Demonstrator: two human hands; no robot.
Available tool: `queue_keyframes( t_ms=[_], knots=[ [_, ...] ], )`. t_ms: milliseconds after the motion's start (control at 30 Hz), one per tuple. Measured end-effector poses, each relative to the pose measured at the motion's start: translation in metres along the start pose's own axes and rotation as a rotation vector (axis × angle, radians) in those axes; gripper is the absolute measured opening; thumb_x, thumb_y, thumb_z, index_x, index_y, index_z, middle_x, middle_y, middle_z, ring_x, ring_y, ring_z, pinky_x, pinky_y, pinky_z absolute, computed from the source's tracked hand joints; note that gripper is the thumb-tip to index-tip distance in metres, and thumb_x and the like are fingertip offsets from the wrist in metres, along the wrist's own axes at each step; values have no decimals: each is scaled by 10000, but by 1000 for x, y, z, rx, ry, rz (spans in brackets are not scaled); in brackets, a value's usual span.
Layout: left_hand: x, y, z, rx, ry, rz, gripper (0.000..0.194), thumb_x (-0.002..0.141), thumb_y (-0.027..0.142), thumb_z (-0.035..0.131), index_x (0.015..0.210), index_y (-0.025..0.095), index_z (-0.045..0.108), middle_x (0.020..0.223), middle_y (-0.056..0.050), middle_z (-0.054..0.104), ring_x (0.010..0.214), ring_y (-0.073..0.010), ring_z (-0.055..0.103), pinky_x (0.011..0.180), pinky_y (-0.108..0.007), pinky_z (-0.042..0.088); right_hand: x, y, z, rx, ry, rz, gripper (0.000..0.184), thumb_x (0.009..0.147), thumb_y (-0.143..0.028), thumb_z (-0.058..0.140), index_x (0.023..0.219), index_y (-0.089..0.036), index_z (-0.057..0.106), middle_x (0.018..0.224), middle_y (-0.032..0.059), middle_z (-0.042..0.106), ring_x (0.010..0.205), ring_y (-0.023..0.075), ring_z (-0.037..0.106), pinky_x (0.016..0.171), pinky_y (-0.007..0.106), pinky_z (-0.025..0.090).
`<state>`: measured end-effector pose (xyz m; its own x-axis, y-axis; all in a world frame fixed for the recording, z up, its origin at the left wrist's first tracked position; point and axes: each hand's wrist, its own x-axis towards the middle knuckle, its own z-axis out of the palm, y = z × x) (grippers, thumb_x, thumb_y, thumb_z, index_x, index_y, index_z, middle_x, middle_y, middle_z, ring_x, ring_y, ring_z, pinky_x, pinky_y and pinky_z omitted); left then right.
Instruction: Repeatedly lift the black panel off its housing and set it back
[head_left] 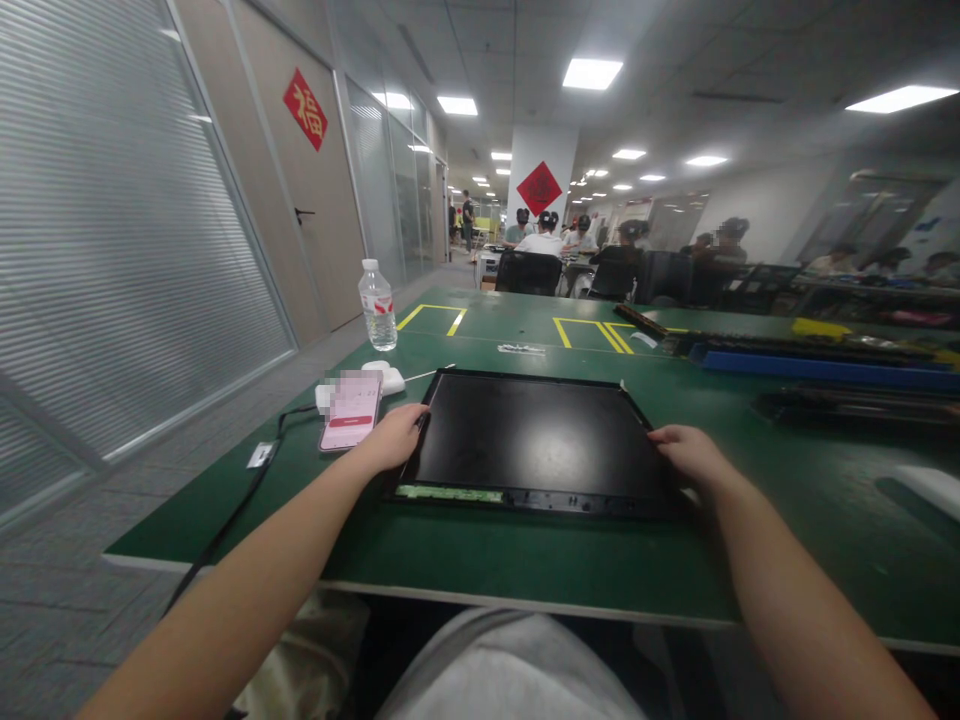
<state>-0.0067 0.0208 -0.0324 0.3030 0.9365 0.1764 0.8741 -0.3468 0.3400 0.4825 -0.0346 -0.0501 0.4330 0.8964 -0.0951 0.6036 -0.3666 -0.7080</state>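
The screen panel [536, 435] lies face up on the green counter [420, 560], with the left hand [397, 437] and right hand [691, 452] each in a narrow grip on its side edges. Its lower strip is exposed and uncovered, so assembly looks unfinished.

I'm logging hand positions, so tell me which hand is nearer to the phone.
Left. The left hand is close beside the phone, at the black panel's left edge; the right hand is at the panel's right edge, across from the phone.
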Motion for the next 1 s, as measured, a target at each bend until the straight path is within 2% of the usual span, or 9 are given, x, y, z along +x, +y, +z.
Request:
queue_keyframes(
  t_ms=[233, 433, 567, 800, 1000],
  knots=[
    [-1, 1, -1, -5, 9, 4, 499, 825, 89, 421, 1265, 140, 650, 1340, -111, 658, 1257, -257, 595, 1110, -368, 420, 3, 4, 3, 67, -9, 25, 366, 754, -120, 554, 1071, -124, 736, 689, 62, 698, 529, 149, 594, 501, 238, 440],
    [0, 1, 0, -8, 4, 5, 503, 824, 91, 411, 1268, 134, 645, 1341, -112, 657, 1256, -255, 593, 1109, -366, 419, -3, -2, 0, 51, -11, 27, 396, 756, -122, 539, 1099, -122, 737, 630, 54, 671, 529, 159, 592, 492, 243, 443],
    [0, 1, 0, -8, 2, -2, 500, 830, 98, 405, 1275, 106, 634, 1352, -138, 644, 1263, -263, 587, 1111, -367, 414, -3, -3, 1, 42, -2, 27, 402, 734, -115, 546, 1087, -122, 738, 678, 68, 692, 562, 167, 612, 520, 250, 452],
    [0, 1, -1, 7, -12, 8, 505, 831, 98, 391, 1272, 115, 637, 1347, -130, 646, 1258, -259, 591, 1105, -358, 422, 6, -2, 3, -106, 72, -22, 345, 655, -70, 568, 927, -176, 752, 851, 76, 734, 718, 191, 658, 624, 257, 477],
    [0, 2, -1, 8, -3, 24, 476, 817, 95, 394, 1193, 110, 685, 1267, -137, 688, 1217, -270, 615, 1098, -364, 429, 4, -4, 3, -122, 65, -28, 352, 669, -66, 560, 948, -176, 745, 828, 80, 729, 755, 207, 666, 654, 268, 486]
  ],
)
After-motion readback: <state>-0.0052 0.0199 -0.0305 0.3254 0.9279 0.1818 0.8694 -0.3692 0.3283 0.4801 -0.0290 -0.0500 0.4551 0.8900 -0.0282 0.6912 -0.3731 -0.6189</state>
